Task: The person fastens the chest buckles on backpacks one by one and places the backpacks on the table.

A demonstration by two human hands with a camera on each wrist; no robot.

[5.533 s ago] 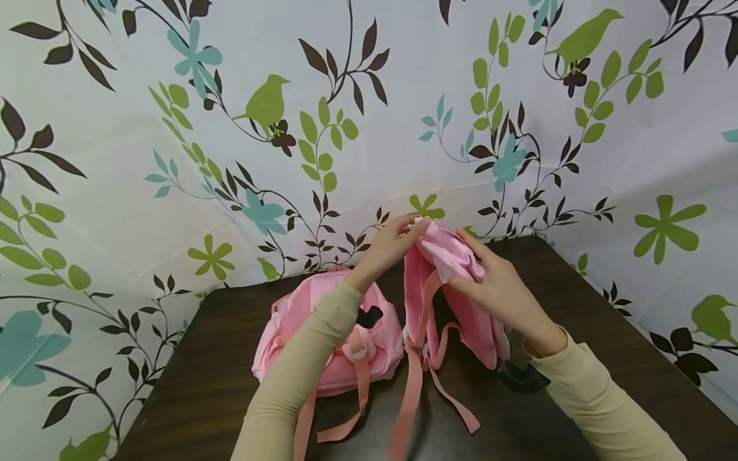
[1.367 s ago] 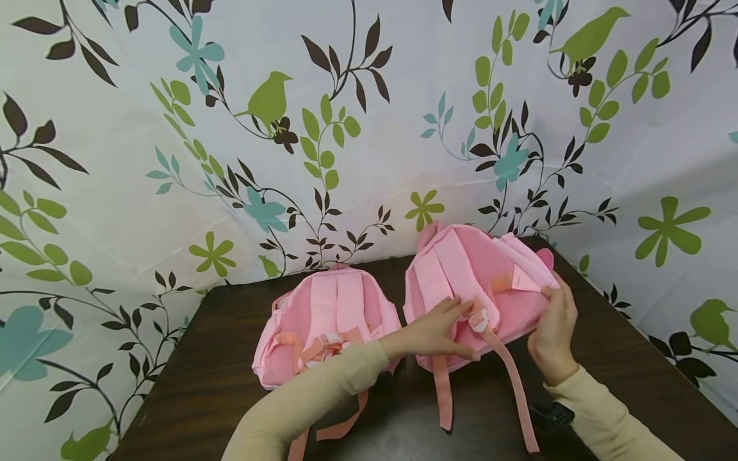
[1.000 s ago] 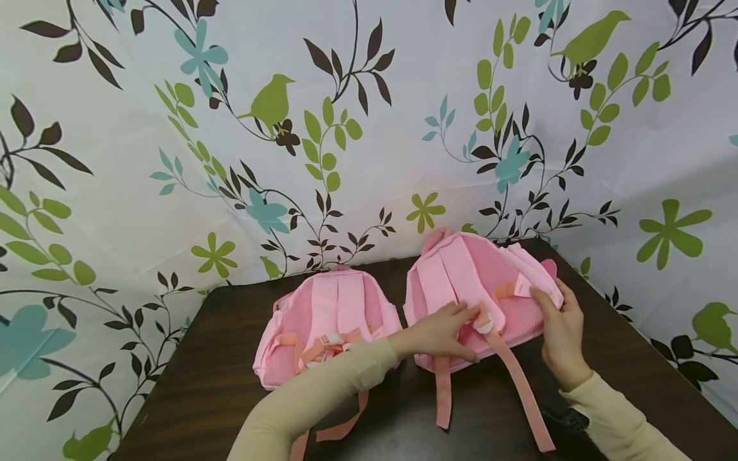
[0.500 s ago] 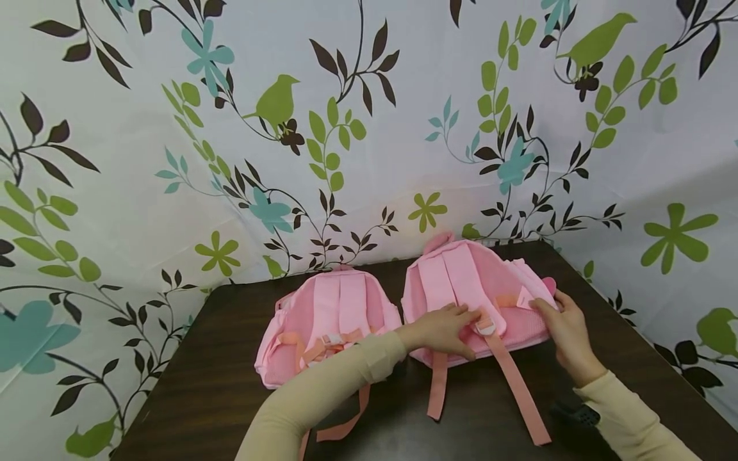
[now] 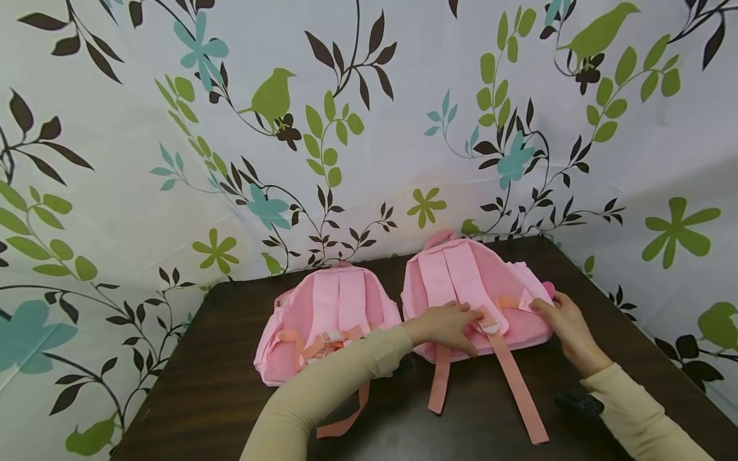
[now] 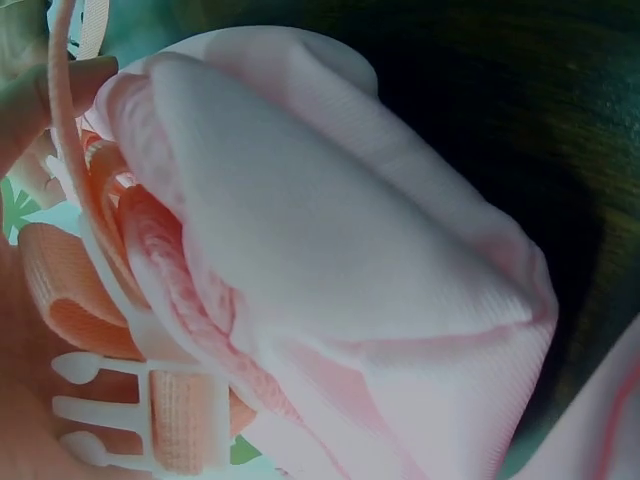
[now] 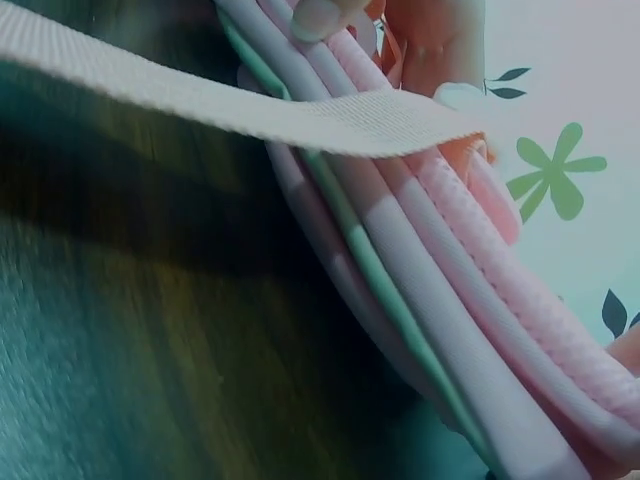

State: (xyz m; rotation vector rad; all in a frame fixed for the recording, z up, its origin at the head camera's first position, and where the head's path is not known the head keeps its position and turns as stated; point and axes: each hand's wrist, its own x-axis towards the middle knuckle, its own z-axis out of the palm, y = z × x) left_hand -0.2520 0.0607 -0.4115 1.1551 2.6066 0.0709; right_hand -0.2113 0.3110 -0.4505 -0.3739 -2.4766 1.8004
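Observation:
A pink backpack [image 5: 490,269] leans at the right, its back panel and padded shoulder straps facing me. Over its lower left part lies my left hand [image 5: 444,326], fingers on the strap ends and thumb at the bottom edge, holding the bag there. My right hand [image 5: 571,330] pinches the lower right corner, thumb in front and the other fingers hidden behind. In the left wrist view a white pronged buckle [image 6: 140,410] hangs near the palm. An orange-pink strap [image 7: 300,120] crosses the bottom edge in the right wrist view. Left of this bag stands a similar pink backpack [image 5: 340,294].
Both bags are on a dark wood-grain table [image 5: 202,358]. Behind them hangs a white cloth [image 5: 369,147] printed with birds, leaves and flowers. Loose strap ends [image 5: 521,397] trail toward the front. A black device [image 5: 579,403] is at the right wrist.
Earlier the right backpack was held raised and edge-on by both hands. It has since turned its straps toward me, and its right corner has come down level. The left bag stays put.

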